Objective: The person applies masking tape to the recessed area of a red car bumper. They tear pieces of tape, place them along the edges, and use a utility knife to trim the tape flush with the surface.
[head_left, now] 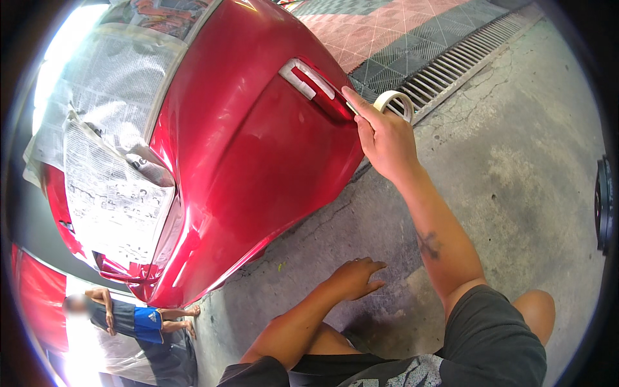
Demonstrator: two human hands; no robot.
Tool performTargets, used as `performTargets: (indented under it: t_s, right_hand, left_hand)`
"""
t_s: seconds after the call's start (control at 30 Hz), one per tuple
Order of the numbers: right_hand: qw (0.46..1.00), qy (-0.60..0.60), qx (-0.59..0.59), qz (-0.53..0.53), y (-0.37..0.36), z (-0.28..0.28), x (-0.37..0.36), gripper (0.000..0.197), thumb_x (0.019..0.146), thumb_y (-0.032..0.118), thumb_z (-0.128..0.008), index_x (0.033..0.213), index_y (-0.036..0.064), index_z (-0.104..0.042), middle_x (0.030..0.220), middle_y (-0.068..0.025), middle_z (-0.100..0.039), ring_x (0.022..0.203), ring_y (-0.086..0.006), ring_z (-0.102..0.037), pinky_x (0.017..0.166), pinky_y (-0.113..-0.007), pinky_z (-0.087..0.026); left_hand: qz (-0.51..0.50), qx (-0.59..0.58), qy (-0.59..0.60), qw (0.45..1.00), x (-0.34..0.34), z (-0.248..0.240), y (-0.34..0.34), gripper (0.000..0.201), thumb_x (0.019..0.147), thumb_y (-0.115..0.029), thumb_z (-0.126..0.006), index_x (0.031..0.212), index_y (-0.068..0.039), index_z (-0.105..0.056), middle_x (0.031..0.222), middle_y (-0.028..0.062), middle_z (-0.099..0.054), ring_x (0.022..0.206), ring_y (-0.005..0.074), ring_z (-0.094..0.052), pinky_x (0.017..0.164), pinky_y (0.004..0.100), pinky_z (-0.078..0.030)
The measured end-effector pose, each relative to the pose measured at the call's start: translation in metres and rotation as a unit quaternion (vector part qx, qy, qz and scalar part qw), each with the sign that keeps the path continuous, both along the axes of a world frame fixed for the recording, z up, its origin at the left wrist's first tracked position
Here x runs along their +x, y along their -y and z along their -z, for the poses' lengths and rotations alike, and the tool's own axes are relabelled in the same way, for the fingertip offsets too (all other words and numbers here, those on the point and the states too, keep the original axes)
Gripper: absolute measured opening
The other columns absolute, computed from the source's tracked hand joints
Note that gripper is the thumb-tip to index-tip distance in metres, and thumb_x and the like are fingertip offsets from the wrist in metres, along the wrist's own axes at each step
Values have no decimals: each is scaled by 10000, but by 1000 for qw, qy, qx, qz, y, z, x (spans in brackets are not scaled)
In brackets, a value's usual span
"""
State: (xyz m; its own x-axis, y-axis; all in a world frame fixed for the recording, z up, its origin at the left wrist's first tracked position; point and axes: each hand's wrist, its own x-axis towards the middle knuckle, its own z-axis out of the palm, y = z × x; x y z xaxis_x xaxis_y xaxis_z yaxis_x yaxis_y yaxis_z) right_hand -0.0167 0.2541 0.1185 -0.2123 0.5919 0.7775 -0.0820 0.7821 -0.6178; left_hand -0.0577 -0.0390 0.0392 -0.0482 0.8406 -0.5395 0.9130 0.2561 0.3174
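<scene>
My right hand (391, 143) reaches forward beside the red car body (258, 161), its index finger stretched toward the panel edge. A roll of pale masking tape (405, 102) is held at that hand; the exact grip is partly hidden by the fingers. Strips of whitish tape (298, 82) line a slot-shaped recess in the red panel, just left of the fingertips. Low over the floor in front of me, my left hand (356, 278) hangs with fingers apart and nothing in it. Newspaper sheets (113, 187) cover the car's glass and part of its body at the left.
A metal drain grate (474, 58) runs along the floor beyond my right hand, next to grey and reddish floor tiles (400, 29). Cracked concrete (509, 174) lies to the right. Another person (129, 316) stands at the lower left. A dark round object (603, 206) is at the right rim.
</scene>
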Motion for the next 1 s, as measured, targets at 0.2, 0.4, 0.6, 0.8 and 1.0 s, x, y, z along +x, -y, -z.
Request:
performTargets:
  t_s: [0.2,0.4,0.6,0.8,1.0]
  right_hand:
    - [999,25,-23,-32,-1,-9,2,586,1049,67,-684,1606,237,-620,793,-182,-733,732,-374,-752,698,-509,-592]
    - [997,48,-21,-54,-4,-17,5,589,1040,63,-694,1599,241,-630,784,-163,-728,713,-345,-740,692,-487,-599]
    - [994,106,39,4,-11,-18,11,545,1049,91,-689,1570,246,-653,797,-144,-742,725,-305,-758,676,-454,-611]
    - [992,116,27,-32,-11,-24,19,514,1050,91,-679,1552,203,-655,859,-168,-773,792,-342,-775,742,-481,-623]
    - [996,50,3,-69,-15,-20,9,428,1045,81,-663,1467,152,-673,908,-184,-788,886,-377,-792,797,-515,-625]
  left_hand:
    - [-3,-3,-2,1000,1,-7,1,580,1057,-409,-716,1554,-124,-629,1349,232,-692,1236,457,-678,1071,539,-543]
    - [8,-4,-5,1000,-2,0,3,582,1069,-418,-714,1564,-127,-618,1375,237,-686,1258,458,-670,1087,535,-540]
    - [7,-17,-6,1000,0,-3,-3,589,1074,-418,-715,1576,-127,-609,1401,241,-682,1275,459,-665,1104,532,-538]
    - [6,-14,-2,1000,2,-6,-5,589,1070,-415,-722,1570,-122,-616,1394,242,-685,1274,461,-665,1100,533,-541]
    - [8,-8,-1,1000,3,-3,-6,589,1070,-419,-720,1566,-117,-618,1388,246,-688,1273,465,-662,1100,536,-542]
